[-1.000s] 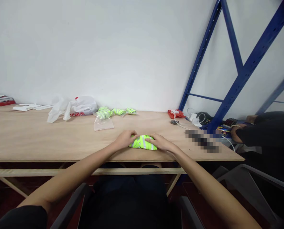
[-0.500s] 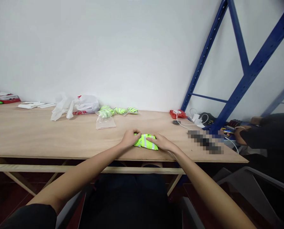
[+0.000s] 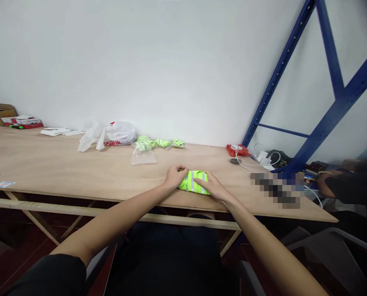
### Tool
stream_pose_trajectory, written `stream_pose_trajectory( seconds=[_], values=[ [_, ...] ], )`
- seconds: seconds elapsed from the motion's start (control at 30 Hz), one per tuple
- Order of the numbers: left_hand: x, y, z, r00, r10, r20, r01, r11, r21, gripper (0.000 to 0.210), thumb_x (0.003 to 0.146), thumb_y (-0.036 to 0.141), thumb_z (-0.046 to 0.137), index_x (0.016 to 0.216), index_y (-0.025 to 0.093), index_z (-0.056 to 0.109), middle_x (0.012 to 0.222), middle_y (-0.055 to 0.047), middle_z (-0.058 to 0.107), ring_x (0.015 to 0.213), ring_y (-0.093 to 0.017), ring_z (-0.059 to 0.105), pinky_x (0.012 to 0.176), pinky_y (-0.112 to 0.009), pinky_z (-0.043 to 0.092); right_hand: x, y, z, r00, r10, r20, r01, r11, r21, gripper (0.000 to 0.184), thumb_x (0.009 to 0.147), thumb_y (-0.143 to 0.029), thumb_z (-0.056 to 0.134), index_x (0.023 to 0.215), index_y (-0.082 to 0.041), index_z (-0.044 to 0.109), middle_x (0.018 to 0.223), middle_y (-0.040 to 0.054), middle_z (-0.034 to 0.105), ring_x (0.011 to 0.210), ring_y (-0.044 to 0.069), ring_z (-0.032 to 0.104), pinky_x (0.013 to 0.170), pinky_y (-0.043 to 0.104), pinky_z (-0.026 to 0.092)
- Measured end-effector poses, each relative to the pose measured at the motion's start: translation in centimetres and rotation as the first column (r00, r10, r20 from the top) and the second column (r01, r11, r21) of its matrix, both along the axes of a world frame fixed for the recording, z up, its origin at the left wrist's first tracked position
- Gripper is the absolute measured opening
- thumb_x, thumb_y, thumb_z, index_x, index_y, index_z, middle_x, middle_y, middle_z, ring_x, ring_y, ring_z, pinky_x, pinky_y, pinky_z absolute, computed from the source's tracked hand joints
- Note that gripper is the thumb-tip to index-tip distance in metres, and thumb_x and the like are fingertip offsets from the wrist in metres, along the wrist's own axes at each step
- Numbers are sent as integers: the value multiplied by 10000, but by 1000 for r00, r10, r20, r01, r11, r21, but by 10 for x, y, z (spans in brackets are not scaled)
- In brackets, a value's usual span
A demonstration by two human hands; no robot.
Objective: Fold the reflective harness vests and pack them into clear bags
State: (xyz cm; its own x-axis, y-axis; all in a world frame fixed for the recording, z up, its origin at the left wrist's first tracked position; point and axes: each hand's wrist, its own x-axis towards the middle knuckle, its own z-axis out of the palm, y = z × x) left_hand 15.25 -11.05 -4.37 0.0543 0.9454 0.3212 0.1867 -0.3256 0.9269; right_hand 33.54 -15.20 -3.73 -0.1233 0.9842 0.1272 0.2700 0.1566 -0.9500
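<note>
Near the table's front edge lies a compact folded bundle of neon yellow-green fabric with silver reflective stripes [image 3: 193,182], which looks like a reflective vest. My left hand [image 3: 175,176] grips its left end, thumb and fingers bent round the cloth. At the right end, my right hand [image 3: 212,185] holds the bundle with the thumb laid across its top; some fingers are hidden behind it. Farther back, a clear plastic bag [image 3: 144,157] lies beside similar neon striped bundles [image 3: 163,143].
White plastic bags [image 3: 121,133] rest against the wall on the wooden table [image 3: 78,172]. A red pouch [image 3: 237,150] with white cables sits at the back right by a blue metal frame [image 3: 276,78]. Another person's arm [image 3: 331,185] shows at far right.
The view has turned slightly, so a cardboard box at far left shows more. Both hands stay on the neon bundle, which looks a little more compact, its left end now tucked flatter.
</note>
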Motion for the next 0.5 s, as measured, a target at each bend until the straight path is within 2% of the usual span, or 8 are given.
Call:
stream_pose_trajectory(
  seconds=[0.13, 0.3, 0.5],
  values=[
    [0, 1, -1, 998, -20, 65, 21, 1000, -12, 138, 755, 276, 632, 736, 151, 688, 743, -29, 709, 756, -188, 654, 698, -276, 497, -8, 6, -3, 994, -10, -109, 12, 1000, 13, 506, 649, -452, 828, 984, -186, 557, 885, 3, 661, 786, 176, 639, 680, 305, 528],
    [-3, 3, -1, 984, -51, 173, 58, 998, -34, 133, 725, 285, 656, 745, 155, 677, 766, -35, 710, 777, -191, 652, 735, -292, 503, -21, 1, 6, 960, 37, -277, -56, 997, -59, 549, 542, -403, 903, 945, -191, 597, 852, 2, 696, 759, 188, 663, 707, 330, 552],
    [-8, 6, 0, 936, -104, 336, 135, 988, -71, 244, 672, 354, 697, 814, 157, 676, 888, -72, 736, 830, -202, 668, 757, -309, 522, -36, -6, 16, 915, 93, -393, -136, 987, -83, 547, 529, -390, 912, 965, -186, 653, 901, 42, 742, 804, 226, 701, 726, 340, 575]
  ],
)
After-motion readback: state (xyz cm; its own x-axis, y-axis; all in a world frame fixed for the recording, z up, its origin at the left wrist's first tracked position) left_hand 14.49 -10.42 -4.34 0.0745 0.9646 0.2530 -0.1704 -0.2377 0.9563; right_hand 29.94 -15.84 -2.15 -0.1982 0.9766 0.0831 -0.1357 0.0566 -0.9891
